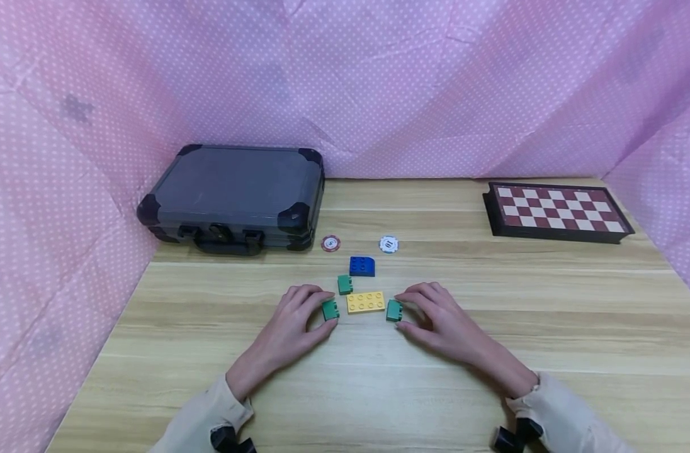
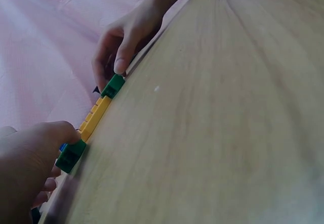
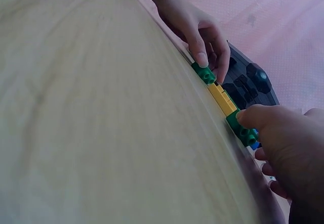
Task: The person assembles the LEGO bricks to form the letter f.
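Yellow brick, head view: the yellow brick lies studs up on the table, between both hands.
Left hand, head view: the left hand pinches the left green brick, just beside the yellow one.
Right hand, head view: the right hand pinches the right green brick at the yellow one's other end; contact is unclear.
Behind, head view: a third green brick, plain only here, and a blue brick; farther back, a red-rimmed chip, a white chip and a checkered board.
Case, head view: the grey case is closed, contents hidden.
Thumbs, left wrist view: both press the green bricks' near sides.
Studs, right wrist view: the right green brick's face the camera.
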Action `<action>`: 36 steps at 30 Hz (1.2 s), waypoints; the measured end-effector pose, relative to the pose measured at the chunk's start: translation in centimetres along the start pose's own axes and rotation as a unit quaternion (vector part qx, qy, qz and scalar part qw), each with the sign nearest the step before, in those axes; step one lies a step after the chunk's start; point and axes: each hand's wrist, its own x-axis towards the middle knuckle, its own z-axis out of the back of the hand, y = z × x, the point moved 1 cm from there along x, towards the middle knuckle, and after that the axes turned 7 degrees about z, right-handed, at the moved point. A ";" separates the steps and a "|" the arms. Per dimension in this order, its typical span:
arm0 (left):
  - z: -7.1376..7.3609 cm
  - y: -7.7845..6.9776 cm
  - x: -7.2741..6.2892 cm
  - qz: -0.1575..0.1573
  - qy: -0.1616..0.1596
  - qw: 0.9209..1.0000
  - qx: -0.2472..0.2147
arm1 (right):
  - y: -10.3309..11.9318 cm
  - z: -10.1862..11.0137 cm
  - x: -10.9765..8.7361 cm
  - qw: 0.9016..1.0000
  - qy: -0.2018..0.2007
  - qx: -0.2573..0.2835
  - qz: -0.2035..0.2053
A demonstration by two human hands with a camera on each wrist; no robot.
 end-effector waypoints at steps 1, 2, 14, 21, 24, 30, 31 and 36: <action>0.0 0.0 0.0 0.000 0.000 1.000 0.000 | 0.0 0.0 0.0 1.000 0.000 -0.002 0.000; -0.1 0.0 0.0 0.001 -0.001 1.000 -0.001 | 0.0 0.0 0.0 1.000 0.000 -0.003 -0.001; 0.0 -0.2 0.1 -0.004 0.002 1.000 0.001 | 0.1 -0.1 0.2 1.000 -0.003 -0.013 0.000; 0.1 -0.3 0.1 0.000 0.009 1.000 -0.007 | 0.2 -0.2 0.2 1.000 -0.007 -0.015 -0.001; 0.1 -0.3 0.1 0.003 0.011 1.000 -0.010 | 0.1 -0.3 0.2 1.000 -0.010 -0.015 0.004; 0.0 -0.4 0.1 0.004 0.011 1.000 -0.020 | 0.1 -0.3 0.2 1.000 -0.012 -0.019 0.007; 0.0 -0.4 0.1 0.003 0.010 1.000 -0.022 | 0.1 -0.3 0.2 1.000 -0.012 -0.019 0.007; -0.1 -0.5 0.0 0.006 0.013 0.999 -0.036 | 0.1 -0.2 0.2 1.000 -0.012 -0.017 0.009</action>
